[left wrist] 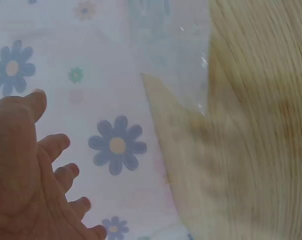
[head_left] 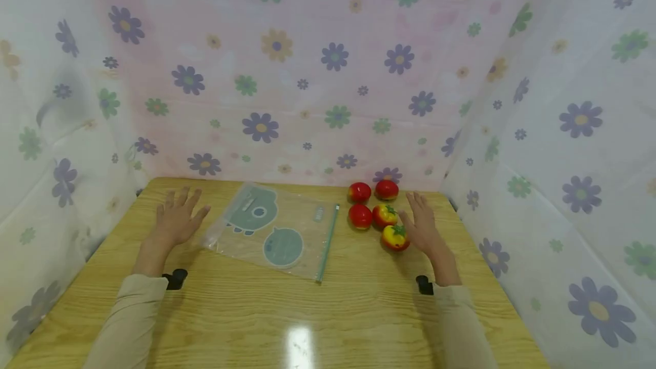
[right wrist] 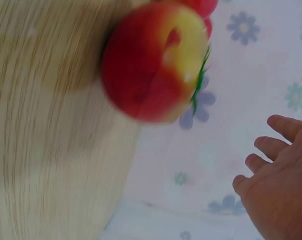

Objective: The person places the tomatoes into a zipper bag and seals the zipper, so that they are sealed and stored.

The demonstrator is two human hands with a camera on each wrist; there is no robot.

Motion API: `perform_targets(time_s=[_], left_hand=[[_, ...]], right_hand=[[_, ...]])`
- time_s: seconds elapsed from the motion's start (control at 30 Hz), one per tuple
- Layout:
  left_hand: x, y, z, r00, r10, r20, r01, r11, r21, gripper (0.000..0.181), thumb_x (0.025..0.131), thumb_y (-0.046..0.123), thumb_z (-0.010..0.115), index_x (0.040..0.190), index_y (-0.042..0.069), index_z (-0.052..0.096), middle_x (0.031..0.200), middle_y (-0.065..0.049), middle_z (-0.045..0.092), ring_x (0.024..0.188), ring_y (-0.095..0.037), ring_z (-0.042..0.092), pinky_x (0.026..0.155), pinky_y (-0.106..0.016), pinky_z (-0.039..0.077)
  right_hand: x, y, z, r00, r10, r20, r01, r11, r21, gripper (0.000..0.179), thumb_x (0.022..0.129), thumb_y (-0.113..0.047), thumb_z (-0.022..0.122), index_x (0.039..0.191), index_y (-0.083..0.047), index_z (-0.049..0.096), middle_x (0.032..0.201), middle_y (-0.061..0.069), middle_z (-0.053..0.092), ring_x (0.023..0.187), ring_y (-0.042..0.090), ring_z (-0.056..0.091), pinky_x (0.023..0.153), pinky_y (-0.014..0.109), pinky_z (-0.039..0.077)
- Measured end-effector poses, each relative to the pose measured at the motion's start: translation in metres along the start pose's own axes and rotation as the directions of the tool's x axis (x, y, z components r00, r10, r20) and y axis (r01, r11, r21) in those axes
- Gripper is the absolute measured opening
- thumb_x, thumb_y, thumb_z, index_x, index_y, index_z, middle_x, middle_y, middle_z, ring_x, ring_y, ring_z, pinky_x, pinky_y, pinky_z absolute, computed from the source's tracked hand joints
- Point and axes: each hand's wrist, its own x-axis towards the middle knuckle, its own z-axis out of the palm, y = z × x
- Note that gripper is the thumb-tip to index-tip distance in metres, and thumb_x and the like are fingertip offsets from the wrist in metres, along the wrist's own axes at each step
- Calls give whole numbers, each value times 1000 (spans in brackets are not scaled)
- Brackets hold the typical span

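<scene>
My left hand [head_left: 176, 221] is held above the table with its fingers spread, just left of a clear zip bag. That bag [head_left: 312, 244] lies flat, with pale teal cartoon figures printed on it and a green slider strip along its right edge. A corner of the bag [left wrist: 188, 65] shows in the left wrist view. To the right, my right hand [head_left: 424, 226] has its fingers extended beside several red-and-yellow, tomato-like fruits. The nearest fruit [head_left: 393, 239] has a green leafy top; the same fruit [right wrist: 151, 65] looms large in the right wrist view. Neither hand holds anything.
The wooden table [head_left: 246, 312] reaches back to a flower-printed curtain [head_left: 307, 95], which also encloses both sides. Behind the nearest fruit sit the other fruits, including a red fruit [head_left: 360, 216] and a back fruit [head_left: 386, 189]. Black wrist cameras sit at both sleeves.
</scene>
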Motion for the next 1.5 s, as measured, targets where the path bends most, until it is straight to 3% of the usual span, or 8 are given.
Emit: perform_targets(time_s=[0.13, 0.4, 0.6, 0.67, 0.93, 1.1, 1.27, 1.5], left_hand=[[4, 14, 6, 997, 82, -16, -83, 980, -183, 71, 112, 44, 31, 157, -10, 20, 159, -41, 13, 144, -64, 8, 112, -77, 12], [3, 50, 47, 990, 136, -30, -132, 854, -503, 64, 112, 43, 30, 155, -5, 33, 152, -33, 41, 137, -52, 43, 107, -67, 39], [4, 79, 86, 989, 145, -5, -116, 766, -633, 57, 113, 35, 36, 145, -10, 45, 137, -33, 56, 124, -46, 58, 101, -56, 50], [3, 90, 98, 990, 139, 24, -88, 742, -664, 53, 113, 31, 38, 143, -12, 47, 135, -32, 57, 122, -45, 60, 100, -53, 52], [8, 132, 124, 989, 83, 119, 49, 579, -814, 49, 112, 25, 41, 139, -15, 48, 134, -35, 56, 120, -47, 61, 95, -50, 56], [19, 147, 135, 990, 52, 131, 86, 516, -852, 48, 111, 24, 43, 140, -14, 49, 135, -35, 56, 121, -47, 60, 95, -49, 56], [27, 156, 143, 984, 44, 171, 127, 497, -858, 48, 109, 21, 44, 142, -13, 46, 136, -35, 55, 120, -46, 61, 95, -47, 56], [34, 163, 152, 975, 34, 217, 174, 484, -858, 47, 106, 16, 48, 146, -8, 45, 123, -27, 62, 102, -33, 68, 82, -38, 60]], right_hand=[[-3, -28, 10, 999, -30, -40, 39, 973, 226, 58, 111, -24, 44, 157, 5, 26, 166, 29, 12, 154, 48, 6, 120, 69, 8], [-10, -62, 50, 1000, -3, 10, -3, 832, 554, 44, 110, -17, 46, 145, 9, 48, 150, 29, 46, 140, 44, 41, 115, 56, 36], [-17, -71, 75, 941, 73, 331, -312, 565, 763, 55, 112, -29, 41, 149, 11, 39, 155, 32, 37, 143, 45, 40, 114, 47, 39], [-18, -72, 84, 911, 79, 406, -384, 521, 762, 57, 112, -30, 39, 151, 11, 34, 157, 32, 34, 145, 45, 38, 115, 47, 38], [-15, -76, 107, 893, 110, 436, -431, 486, 761, 59, 112, -25, 37, 154, 15, 23, 159, 36, 24, 146, 49, 32, 117, 53, 32], [-5, -83, 114, 884, 194, 425, -466, 438, 769, 57, 111, -26, 38, 154, 10, 28, 159, 35, 27, 144, 47, 38, 117, 53, 34], [4, -90, 119, 859, 245, 450, -512, 355, 782, 51, 111, -19, 36, 151, 12, 30, 158, 36, 29, 141, 49, 41, 116, 52, 36], [13, -93, 122, 833, 260, 488, -552, 354, 755, 50, 111, -16, 34, 148, 16, 31, 152, 38, 36, 138, 49, 43, 114, 51, 39]])
